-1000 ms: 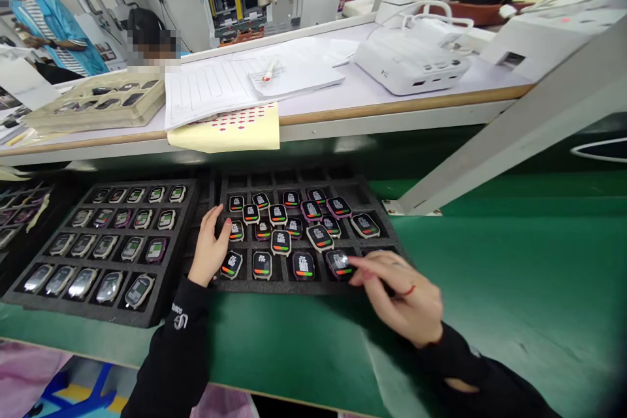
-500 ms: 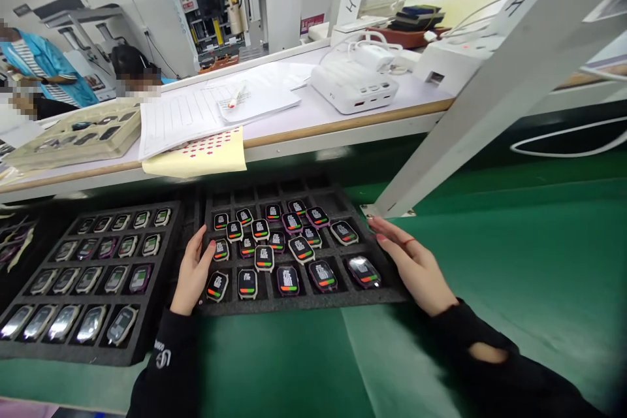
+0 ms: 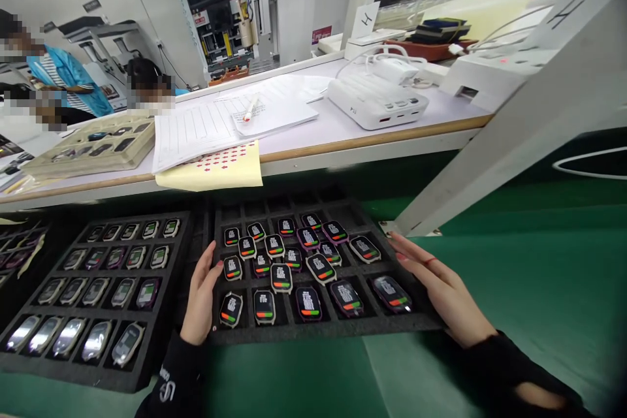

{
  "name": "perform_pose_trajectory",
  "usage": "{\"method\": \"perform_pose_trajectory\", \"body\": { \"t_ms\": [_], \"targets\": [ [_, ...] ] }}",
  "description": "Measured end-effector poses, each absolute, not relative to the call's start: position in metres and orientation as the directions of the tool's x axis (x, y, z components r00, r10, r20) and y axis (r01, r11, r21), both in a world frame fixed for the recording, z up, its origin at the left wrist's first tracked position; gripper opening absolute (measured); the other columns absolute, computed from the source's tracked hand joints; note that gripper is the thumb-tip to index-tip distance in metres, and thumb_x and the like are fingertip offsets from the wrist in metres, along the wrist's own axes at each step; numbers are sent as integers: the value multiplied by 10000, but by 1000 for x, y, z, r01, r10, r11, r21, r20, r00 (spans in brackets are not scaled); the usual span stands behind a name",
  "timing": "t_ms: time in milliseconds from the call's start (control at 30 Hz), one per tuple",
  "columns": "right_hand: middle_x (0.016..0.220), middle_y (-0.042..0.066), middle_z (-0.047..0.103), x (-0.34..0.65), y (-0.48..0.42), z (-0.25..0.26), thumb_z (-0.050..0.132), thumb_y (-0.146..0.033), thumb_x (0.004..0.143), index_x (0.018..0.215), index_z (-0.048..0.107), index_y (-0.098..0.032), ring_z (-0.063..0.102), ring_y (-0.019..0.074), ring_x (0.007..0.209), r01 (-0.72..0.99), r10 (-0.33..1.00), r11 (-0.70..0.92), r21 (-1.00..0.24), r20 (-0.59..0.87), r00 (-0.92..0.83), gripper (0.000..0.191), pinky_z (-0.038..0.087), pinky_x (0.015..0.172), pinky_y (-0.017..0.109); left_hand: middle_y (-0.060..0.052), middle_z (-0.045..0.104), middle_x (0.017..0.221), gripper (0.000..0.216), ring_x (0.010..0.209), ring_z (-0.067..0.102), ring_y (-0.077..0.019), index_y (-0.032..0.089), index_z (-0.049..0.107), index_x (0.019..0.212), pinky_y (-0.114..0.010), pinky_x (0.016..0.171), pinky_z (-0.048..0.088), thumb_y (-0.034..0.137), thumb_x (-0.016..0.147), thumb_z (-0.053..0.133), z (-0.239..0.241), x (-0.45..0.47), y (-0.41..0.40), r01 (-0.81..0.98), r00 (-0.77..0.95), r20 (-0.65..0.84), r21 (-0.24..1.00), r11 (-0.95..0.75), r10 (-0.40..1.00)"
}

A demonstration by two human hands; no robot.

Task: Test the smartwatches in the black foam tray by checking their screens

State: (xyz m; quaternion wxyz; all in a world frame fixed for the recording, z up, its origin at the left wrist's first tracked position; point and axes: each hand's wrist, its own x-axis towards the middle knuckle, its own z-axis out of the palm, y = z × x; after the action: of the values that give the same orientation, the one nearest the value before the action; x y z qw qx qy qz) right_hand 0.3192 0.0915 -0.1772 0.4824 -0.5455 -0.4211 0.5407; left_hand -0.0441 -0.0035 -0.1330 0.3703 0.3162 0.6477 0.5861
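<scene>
Left hand (image 3: 200, 294) and right hand (image 3: 441, 290) lie open, pinching nothing, either side of a black foam tray (image 3: 323, 333): its watches (image 3: 281, 277) sit askew, far pockets bare. Left of both hands, a second foam tray (image 3: 98, 375) stands in neat rows.

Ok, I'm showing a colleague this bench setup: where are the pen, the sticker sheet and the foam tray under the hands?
Pen (image 3: 250, 109): head view, on its barrel.
Sticker sheet (image 3: 230, 177): head view, on its bare yellow lower edge.
Foam tray (image 3: 323, 332): head view, on its near rim.

I have black-faced smartwatches (image 3: 281, 278) lying screen-up, several askew, in the cells of a black foam tray (image 3: 323, 330).
</scene>
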Motion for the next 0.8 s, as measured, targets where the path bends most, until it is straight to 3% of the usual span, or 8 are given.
{"method": "perform_pose_trajectory", "body": {
  "t_ms": [233, 533, 633, 700, 800],
  "targets": [
    [1399, 10, 611, 320, 94, -173, 768, -510, 708, 1329, 635, -279, 469, 283, 1373, -36, 967, -237, -971, -239, 84, 676, 334, 1177, 333, 16, 453, 1560, 498, 1488, 325, -207, 305, 568, 1382, -336, 1218, 304, 367, 892, 635, -132, -40, -5, -38, -531, -144, 989, 146, 835],
    [1222, 28, 718, 320, 100, -171, 801, -536, 578, 1068, 764, -260, 567, 321, 1269, -7, 938, -295, -955, -291, 189, 563, 428, 1108, 299, 26, 424, 1578, 494, 1462, 375, -197, 303, 517, 1423, -347, 1217, 315, 342, 934, 575, -123, -38, -3, -61, -563, -268, 957, 284, 782],
    [1129, 57, 744, 320, 106, -178, 807, -492, 599, 979, 772, -225, 646, 284, 1144, -15, 958, -184, -983, -183, 221, 466, 530, 983, 256, 22, 434, 1571, 493, 1472, 358, -196, 303, 517, 1423, -353, 1229, 288, 356, 936, 572, -123, -38, 0, -46, -572, -275, 951, 305, 772],
    [1002, 67, 756, 323, 110, -182, 802, -491, 615, 943, 761, -209, 700, 254, 959, -39, 958, -122, -992, -128, 256, 434, 596, 843, 272, 19, 439, 1569, 498, 1475, 351, -195, 298, 518, 1422, -358, 1239, 264, 364, 932, 575, -125, -40, 1, -27, -580, -266, 951, 308, 770],
    [791, 38, 710, 340, 120, -188, 796, -515, 635, 921, 743, -196, 636, 184, 631, -45, 932, -37, -998, -51, 359, 431, 582, 568, 278, 1, 447, 1565, 519, 1479, 343, -203, 270, 517, 1417, -372, 1251, 233, 388, 916, 581, -133, -48, 0, 22, -585, -237, 951, 307, 776]
  ]
}}
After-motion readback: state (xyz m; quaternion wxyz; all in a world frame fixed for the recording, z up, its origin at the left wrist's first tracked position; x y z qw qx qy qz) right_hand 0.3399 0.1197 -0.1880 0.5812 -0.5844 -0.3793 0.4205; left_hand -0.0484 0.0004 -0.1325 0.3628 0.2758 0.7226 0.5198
